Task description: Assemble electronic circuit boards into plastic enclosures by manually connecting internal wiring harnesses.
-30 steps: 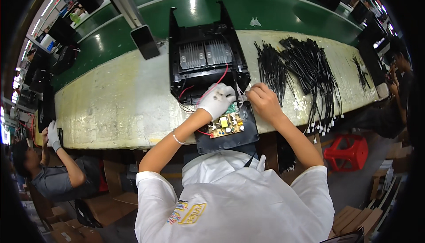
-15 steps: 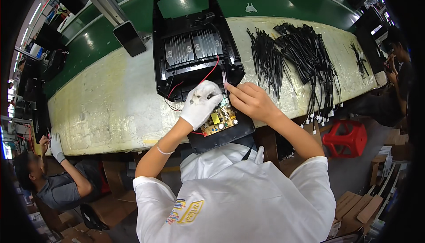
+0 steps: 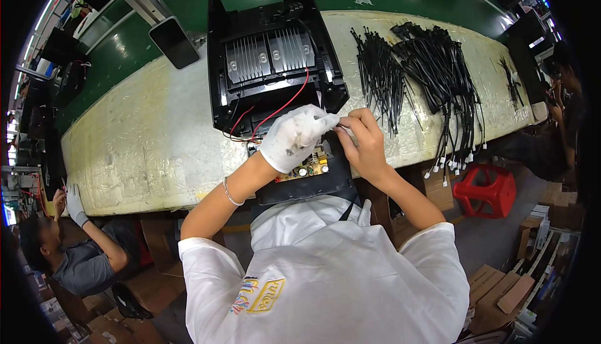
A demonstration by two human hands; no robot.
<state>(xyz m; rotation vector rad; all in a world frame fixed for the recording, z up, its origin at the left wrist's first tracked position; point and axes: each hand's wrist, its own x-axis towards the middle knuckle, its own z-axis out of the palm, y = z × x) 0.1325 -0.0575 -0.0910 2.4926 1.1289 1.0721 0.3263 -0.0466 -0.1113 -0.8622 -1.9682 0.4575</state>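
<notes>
My left hand, in a white stained glove, is closed in a pinch above a yellowish circuit board. My bare right hand is closed too, its thumb and index finger meeting the gloved fingertips. A small dark piece shows between the two hands, too small to name. Beyond them lies a black plastic housing with finned metal heat sinks. A red wire runs from the housing down to the gloved hand. The glove covers part of the board, which lies over a black panel.
Right of the housing lie black cable ties and a bundle of black cables with white connectors. A phone-like device hangs on a metal post at the left. A red stool stands beyond the table edge; a person sits at the left.
My right hand has gone from pointing fingers at the housing's edge to a pinch against the left fingertips. The gloved hand has shifted right, covering more of the board. The whole view has moved slightly.
</notes>
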